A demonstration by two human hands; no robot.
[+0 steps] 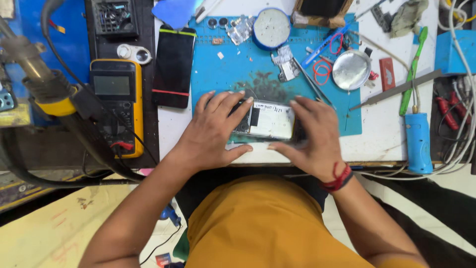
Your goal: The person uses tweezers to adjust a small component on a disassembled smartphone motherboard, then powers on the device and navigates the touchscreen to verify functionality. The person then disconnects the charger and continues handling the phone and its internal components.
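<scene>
A cluttered white repair desk [382, 131] fills the view, with a blue work mat [233, 59] spread across its middle. At the mat's near edge the left hand [215, 130] and the right hand [311, 131] hold an opened phone [267, 120] between them — the left gripping its left end with fingers over the top and thumb along the near side, the right clasped over its right end in the same way. The phone lies flat, back off, showing a pale rectangular battery in the middle and dark parts at the left end; its right end is hidden under the right hand. A red thread band [338, 178] circles the right wrist.

Just beyond the hands the mat carries a dark smudge, then small metal shields [285, 62], tweezers [310, 82], red rubber bands [322, 71] and a round blue-rimmed tin [271, 28]. A shiny round dish [351, 70] sits to the right, with a green toothbrush [414, 64] and a metal file [396, 89] further out. To the left lie a dark phone [173, 66] and a yellow multimeter [118, 106] — a hot-air handle [44, 79] looms in front of it.
</scene>
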